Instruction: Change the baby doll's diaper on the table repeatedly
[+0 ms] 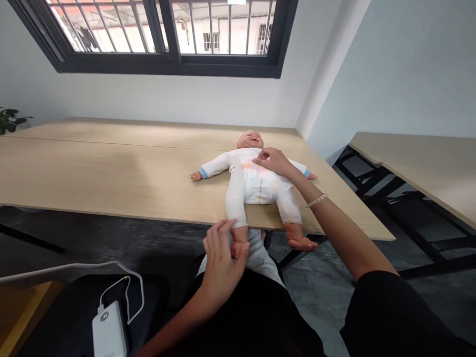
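A baby doll (251,140) lies face up on the table with its head toward the wall and its feet over the front edge. It wears a white garment (235,196) with blue cuffs, and a white diaper (262,186) with pinkish-orange marks at the top. My right hand (275,161) rests over the doll's chest, its fingers curled toward the thumb; what they may hold is hidden. Beside the doll's leg on the left side of the view, my left hand (220,253) has its fingers stretched out and thumb apart, around the bare foot (239,238).
The light wood table (111,173) runs below a barred window (171,34). A second table (420,158) stands at the right. At lower left, a white power bank (108,329) with a cable (74,266) lies on a black seat (148,297). A plant (11,119) shows at far left.
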A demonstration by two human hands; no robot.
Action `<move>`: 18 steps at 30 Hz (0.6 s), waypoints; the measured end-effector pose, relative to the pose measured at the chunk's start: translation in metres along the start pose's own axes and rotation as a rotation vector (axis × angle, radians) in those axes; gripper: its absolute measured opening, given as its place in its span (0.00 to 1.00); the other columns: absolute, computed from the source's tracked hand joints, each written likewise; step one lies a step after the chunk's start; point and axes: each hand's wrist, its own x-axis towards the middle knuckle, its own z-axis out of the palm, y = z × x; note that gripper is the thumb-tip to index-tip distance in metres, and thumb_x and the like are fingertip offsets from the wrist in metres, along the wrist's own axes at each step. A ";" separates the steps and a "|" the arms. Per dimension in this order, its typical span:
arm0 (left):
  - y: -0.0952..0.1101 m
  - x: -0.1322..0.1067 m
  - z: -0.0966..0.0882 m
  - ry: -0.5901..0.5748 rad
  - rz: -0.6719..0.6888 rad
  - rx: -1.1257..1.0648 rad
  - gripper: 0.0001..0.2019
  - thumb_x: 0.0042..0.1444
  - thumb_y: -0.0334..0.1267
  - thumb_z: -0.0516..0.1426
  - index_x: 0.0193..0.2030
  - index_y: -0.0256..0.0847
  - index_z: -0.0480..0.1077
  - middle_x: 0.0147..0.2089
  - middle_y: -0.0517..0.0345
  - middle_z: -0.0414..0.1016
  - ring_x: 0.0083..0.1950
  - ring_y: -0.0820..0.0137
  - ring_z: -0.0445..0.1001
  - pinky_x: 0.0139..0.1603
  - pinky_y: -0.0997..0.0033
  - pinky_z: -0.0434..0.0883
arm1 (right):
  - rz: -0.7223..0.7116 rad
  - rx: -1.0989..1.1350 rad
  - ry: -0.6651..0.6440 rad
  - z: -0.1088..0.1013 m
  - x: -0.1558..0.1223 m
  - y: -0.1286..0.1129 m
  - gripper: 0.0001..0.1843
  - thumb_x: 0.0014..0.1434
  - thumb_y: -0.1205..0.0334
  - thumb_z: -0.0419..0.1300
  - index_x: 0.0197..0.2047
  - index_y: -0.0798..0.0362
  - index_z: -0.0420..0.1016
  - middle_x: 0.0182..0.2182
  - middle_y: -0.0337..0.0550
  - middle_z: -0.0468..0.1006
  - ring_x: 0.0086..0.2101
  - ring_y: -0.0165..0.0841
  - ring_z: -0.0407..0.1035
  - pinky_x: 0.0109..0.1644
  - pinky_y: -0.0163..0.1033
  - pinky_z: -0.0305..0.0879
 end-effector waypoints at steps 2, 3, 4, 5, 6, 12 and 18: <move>0.013 0.012 -0.008 -0.170 0.264 0.116 0.14 0.68 0.41 0.56 0.59 0.47 0.70 0.60 0.50 0.75 0.67 0.54 0.65 0.69 0.46 0.59 | -0.006 0.006 0.041 0.004 0.003 0.003 0.16 0.59 0.51 0.65 0.29 0.53 0.68 0.31 0.44 0.76 0.35 0.36 0.68 0.40 0.39 0.59; 0.019 0.023 -0.010 -0.286 0.389 0.127 0.13 0.70 0.42 0.56 0.58 0.47 0.72 0.59 0.52 0.77 0.68 0.56 0.65 0.70 0.47 0.58 | -0.006 0.003 0.055 0.006 0.005 0.004 0.17 0.60 0.51 0.65 0.28 0.52 0.67 0.30 0.43 0.75 0.34 0.36 0.68 0.39 0.39 0.59; 0.025 0.036 -0.010 -0.414 0.513 0.131 0.13 0.71 0.43 0.55 0.58 0.48 0.73 0.61 0.54 0.77 0.70 0.57 0.65 0.73 0.48 0.54 | -0.006 -0.002 0.065 0.008 0.007 0.004 0.17 0.60 0.51 0.64 0.28 0.52 0.65 0.29 0.43 0.74 0.33 0.36 0.67 0.39 0.39 0.59; 0.031 0.051 -0.008 -0.508 0.607 0.149 0.13 0.72 0.43 0.53 0.58 0.48 0.73 0.62 0.56 0.77 0.72 0.58 0.63 0.77 0.46 0.48 | -0.005 -0.012 0.075 0.010 0.008 0.004 0.18 0.61 0.52 0.63 0.27 0.51 0.64 0.28 0.43 0.74 0.33 0.36 0.67 0.39 0.40 0.59; 0.035 0.068 -0.003 -0.585 0.678 0.168 0.13 0.73 0.43 0.53 0.58 0.49 0.74 0.65 0.58 0.75 0.75 0.58 0.60 0.78 0.44 0.43 | -0.001 -0.028 0.085 0.011 0.010 0.004 0.18 0.62 0.52 0.62 0.27 0.51 0.62 0.28 0.43 0.73 0.33 0.36 0.67 0.39 0.40 0.59; 0.044 0.164 0.037 -0.867 0.828 0.380 0.18 0.71 0.37 0.52 0.65 0.52 0.71 0.75 0.58 0.64 0.78 0.59 0.57 0.77 0.42 0.46 | 0.030 -0.143 0.213 0.015 0.006 0.015 0.16 0.66 0.54 0.56 0.28 0.50 0.61 0.30 0.46 0.74 0.34 0.39 0.67 0.43 0.43 0.61; 0.041 0.200 0.047 -0.812 0.844 0.391 0.17 0.73 0.43 0.50 0.63 0.50 0.73 0.74 0.55 0.64 0.78 0.62 0.56 0.78 0.45 0.35 | 0.103 -0.015 0.322 0.010 -0.027 0.052 0.17 0.68 0.51 0.50 0.31 0.50 0.64 0.33 0.47 0.75 0.36 0.39 0.69 0.46 0.43 0.65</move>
